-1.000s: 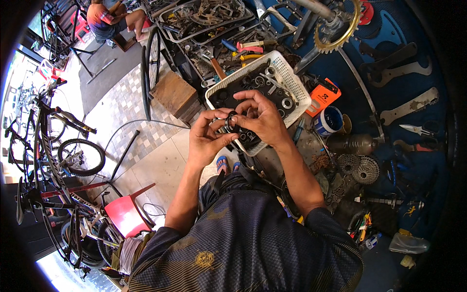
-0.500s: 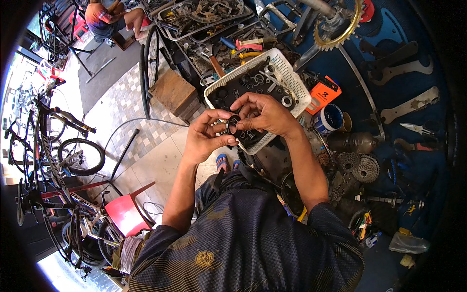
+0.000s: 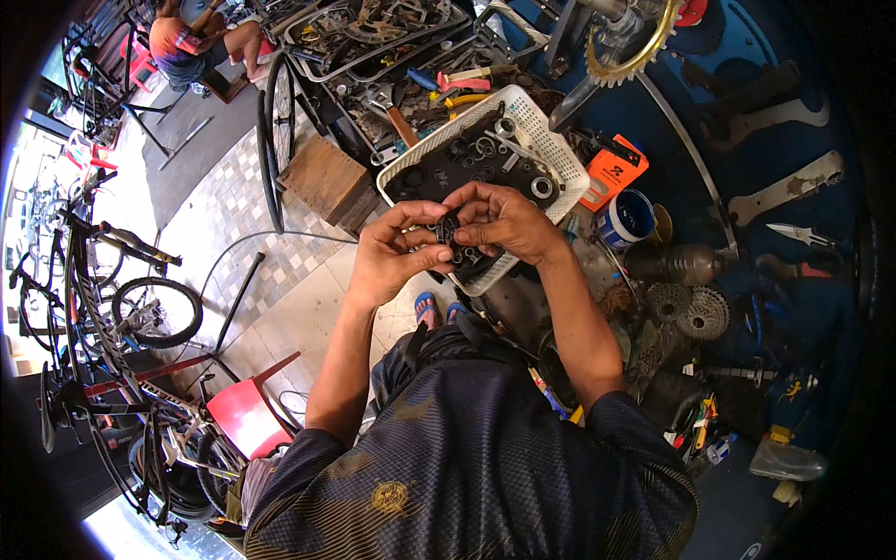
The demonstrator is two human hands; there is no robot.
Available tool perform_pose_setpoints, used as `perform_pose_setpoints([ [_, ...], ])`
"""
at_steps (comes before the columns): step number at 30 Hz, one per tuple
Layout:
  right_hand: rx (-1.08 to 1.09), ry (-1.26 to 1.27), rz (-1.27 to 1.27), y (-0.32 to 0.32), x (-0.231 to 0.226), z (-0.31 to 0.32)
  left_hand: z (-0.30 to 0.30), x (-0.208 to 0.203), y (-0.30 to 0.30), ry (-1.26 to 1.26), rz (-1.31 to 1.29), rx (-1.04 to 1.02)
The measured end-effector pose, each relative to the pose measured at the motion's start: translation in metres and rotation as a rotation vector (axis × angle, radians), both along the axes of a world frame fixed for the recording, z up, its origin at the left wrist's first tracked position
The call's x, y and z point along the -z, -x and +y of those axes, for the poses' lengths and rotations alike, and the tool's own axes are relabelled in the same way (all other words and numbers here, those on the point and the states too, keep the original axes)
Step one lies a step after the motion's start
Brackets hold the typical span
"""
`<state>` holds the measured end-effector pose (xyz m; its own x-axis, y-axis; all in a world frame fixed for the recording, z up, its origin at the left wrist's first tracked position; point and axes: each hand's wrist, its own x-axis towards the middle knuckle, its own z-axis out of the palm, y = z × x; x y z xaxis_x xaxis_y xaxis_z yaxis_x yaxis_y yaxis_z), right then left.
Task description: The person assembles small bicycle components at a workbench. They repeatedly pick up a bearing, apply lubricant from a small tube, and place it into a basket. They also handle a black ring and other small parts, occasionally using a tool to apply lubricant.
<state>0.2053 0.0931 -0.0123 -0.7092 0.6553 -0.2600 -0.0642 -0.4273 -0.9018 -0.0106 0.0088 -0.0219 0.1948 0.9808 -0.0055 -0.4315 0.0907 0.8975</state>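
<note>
Both my hands hold a small black ring-shaped part (image 3: 448, 230) in front of me. My left hand (image 3: 387, 259) pinches it from the left between thumb and fingers. From the right, the bent fingers and thumb of my right hand (image 3: 509, 224) grip the same part. Fingertips hide much of it, so its exact kind is unclear. Just beyond and partly beneath my hands is a white perforated plastic basket (image 3: 553, 140). Loose metal rings (image 3: 541, 188) and other small parts lie on its dark bottom.
A wooden box (image 3: 325, 177) stands left of the basket. To the right are an orange box (image 3: 616, 172), a blue-and-white tub (image 3: 627, 219) and cassette sprockets (image 3: 702, 313). A gold chainring (image 3: 644, 65) hangs above. Bicycles (image 3: 154, 303) and a red chair (image 3: 247, 417) fill the left; another person (image 3: 191, 47) sits farther off.
My fingers have drawn closer together around the black ring, and its face has turned so that less of the opening shows. The whole view has shifted slightly.
</note>
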Motion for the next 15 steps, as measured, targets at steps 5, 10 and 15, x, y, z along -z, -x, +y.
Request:
perform_pose_setpoints([
  [5,-0.011,-0.004,0.026,-0.0036,0.0004,0.0031,0.0048,-0.0028,-0.002,-0.008,0.005,0.015],
  [10,-0.013,0.003,0.052,-0.004,0.0008,0.0055,0.0067,-0.0048,-0.0032,-0.028,0.01,0.019],
  [15,-0.017,0.012,0.039,-0.0018,0.0034,0.007,0.0077,-0.0067,-0.0033,-0.072,0.07,0.011],
])
